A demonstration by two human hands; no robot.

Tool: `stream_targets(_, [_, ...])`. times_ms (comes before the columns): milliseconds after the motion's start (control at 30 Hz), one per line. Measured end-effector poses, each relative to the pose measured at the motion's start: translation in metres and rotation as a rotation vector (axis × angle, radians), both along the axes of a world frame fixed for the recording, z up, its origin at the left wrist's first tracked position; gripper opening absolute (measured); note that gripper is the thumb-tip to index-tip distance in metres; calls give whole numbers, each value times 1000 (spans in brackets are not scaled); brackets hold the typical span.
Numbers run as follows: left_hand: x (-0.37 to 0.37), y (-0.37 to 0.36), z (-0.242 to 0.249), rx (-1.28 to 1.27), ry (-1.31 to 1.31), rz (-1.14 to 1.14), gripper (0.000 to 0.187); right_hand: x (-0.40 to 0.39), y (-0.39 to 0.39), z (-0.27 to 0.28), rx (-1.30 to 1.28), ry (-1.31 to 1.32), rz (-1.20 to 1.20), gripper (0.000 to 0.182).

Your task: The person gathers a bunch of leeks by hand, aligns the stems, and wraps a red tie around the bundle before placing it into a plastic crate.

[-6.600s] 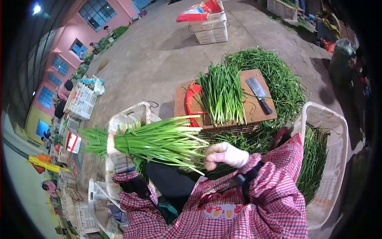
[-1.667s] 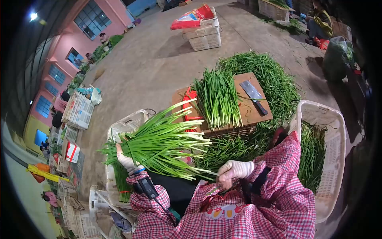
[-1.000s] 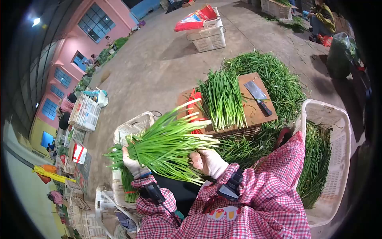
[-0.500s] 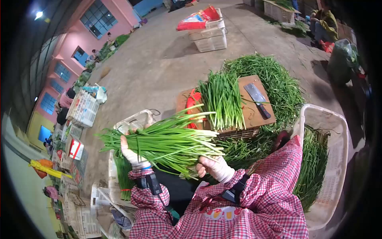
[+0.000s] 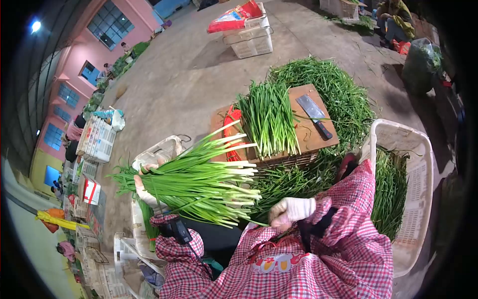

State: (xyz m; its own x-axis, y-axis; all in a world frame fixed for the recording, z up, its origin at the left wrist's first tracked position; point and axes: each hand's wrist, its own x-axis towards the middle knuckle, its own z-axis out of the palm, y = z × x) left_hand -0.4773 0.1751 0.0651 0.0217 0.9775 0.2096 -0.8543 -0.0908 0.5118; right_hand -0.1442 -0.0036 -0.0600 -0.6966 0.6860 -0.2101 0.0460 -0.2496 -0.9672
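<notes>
Head view: your right hand (image 5: 291,211) has drawn back toward you from the pale ends of the bunch (image 5: 199,182), fingers closed, seemingly pinching a thin stalk (image 5: 259,223) that trails from it. Your left hand (image 5: 144,192) stays clamped around the bunch above your lap (image 5: 211,240), ends fanning beside the board (image 5: 316,142). With your hands now apart, that stalk looks to be coming away while the rest remains gathered.

Grey floor (image 5: 184,84) beyond the grip. Pink wall (image 5: 79,52) with paned windows (image 5: 109,24) far ahead-left of it; lit lamp (image 5: 36,26) further left, dark ceiling (image 5: 32,74).
</notes>
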Motion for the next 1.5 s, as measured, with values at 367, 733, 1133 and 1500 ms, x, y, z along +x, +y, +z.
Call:
stream_targets(367, [-42,4,-1,-34,153,-15,27,-2,14,40,532,-415,-541,24])
stream_targets(733, [1,-23,35,-104,222,86,44,-69,67,23,270,256,-407,32])
stream_targets(1133, [25,-27,28,-111,105,149,33,-81,44,38,-301,673,-687,24])
stream_targets(1500, [9,-16,3,-29,182,83,44,-49,28,29,-270,616,-282,22])
